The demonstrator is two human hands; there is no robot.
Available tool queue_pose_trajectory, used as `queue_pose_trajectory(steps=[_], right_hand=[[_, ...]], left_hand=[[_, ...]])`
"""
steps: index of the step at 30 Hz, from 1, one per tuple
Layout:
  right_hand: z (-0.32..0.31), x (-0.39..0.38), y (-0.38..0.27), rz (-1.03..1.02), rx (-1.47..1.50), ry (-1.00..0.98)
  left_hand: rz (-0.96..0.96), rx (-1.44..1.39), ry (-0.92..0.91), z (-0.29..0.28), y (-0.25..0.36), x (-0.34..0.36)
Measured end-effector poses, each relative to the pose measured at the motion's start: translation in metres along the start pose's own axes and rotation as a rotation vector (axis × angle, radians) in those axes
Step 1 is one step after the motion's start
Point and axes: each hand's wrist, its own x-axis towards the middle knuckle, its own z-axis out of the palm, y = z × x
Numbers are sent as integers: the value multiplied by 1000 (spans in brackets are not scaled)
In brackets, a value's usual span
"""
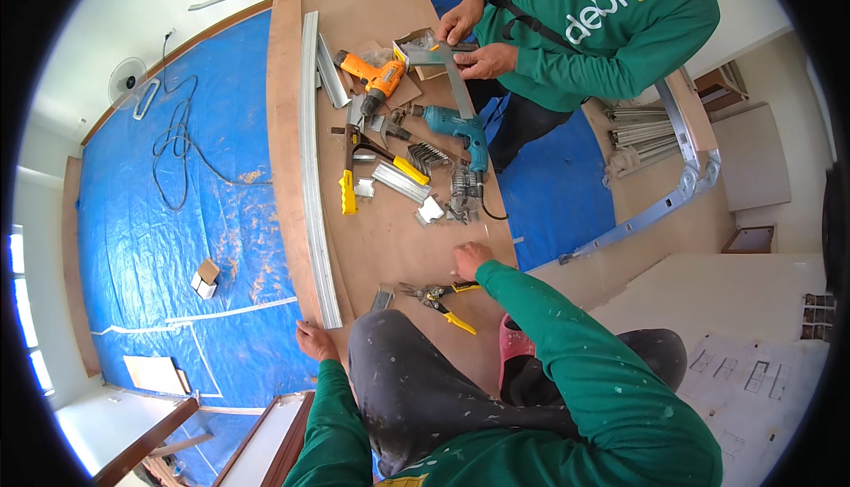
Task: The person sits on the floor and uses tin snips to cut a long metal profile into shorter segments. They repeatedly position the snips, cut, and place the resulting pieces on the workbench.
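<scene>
A green shirt (496,452), cut off below, comes nearest, then dusty trousers (407,367) whose knee partly hides a short metal piece (382,297). The hands are well apart. The left hand (317,342) is at the near end of a long metal channel (315,177); I cannot tell whether it grips. The right hand (472,259), fingers curled, palm hidden, is just beyond yellow-handled snips (434,295) on the plywood board (416,252). A co-worker (567,71), head out of view, holds a metal strip (459,88).
</scene>
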Motion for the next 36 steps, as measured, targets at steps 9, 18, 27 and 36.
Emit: queue_pose_trajectory(steps=[9,18,27,36], right_hand=[[3,-1,1,-28,35,18],[10,7,9,-87,45,44],[13,10,8,-45,60,61],[18,10,6,-41,50,89]], left_hand=[[7,132,-51,-5,0,2],[-42,163,-96,1,-6,8],[8,170,-65,5,-5,9],[9,132,-47,4,-7,10]])
